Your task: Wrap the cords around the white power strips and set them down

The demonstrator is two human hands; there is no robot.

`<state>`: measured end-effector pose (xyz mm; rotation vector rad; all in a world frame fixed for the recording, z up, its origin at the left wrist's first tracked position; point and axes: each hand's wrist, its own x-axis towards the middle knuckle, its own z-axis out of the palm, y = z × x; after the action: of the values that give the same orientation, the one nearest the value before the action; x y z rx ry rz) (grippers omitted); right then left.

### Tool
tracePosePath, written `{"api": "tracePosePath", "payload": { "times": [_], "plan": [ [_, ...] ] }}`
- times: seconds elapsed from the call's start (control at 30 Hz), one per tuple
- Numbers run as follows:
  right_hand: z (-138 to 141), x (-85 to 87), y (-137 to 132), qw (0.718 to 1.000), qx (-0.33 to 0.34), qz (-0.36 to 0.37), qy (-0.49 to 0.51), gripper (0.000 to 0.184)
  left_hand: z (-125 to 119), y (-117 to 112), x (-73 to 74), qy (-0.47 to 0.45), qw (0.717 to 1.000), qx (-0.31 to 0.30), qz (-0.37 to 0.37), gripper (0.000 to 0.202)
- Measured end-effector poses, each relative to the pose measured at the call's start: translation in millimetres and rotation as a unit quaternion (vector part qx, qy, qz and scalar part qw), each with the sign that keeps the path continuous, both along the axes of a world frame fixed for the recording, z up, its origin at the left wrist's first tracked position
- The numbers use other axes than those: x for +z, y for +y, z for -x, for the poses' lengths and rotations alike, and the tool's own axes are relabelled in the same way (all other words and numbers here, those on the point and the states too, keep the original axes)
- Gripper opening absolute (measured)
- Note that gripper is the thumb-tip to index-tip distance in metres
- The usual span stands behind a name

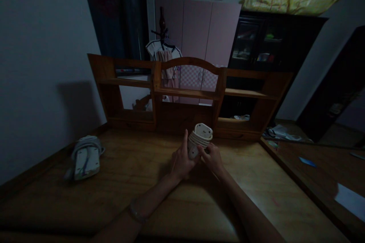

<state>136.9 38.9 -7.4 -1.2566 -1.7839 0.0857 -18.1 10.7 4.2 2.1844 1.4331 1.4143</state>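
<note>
Left hand grips a pale power strip and right hand pinches its cord near the far edge of the table, several turns wound, any loose remainder indiscernible.
</note>
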Motion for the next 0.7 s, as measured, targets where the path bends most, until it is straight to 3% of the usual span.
{"api": "tracePosePath", "payload": {
  "times": [0.7],
  "plan": [
    [-0.9, -1.8, -0.6, 1.0, 0.019, 0.009, -0.009, 0.041, 0.9, -0.5, 3.4, -0.027, 1.0, -0.013, 0.009, 0.083]
  ]
}}
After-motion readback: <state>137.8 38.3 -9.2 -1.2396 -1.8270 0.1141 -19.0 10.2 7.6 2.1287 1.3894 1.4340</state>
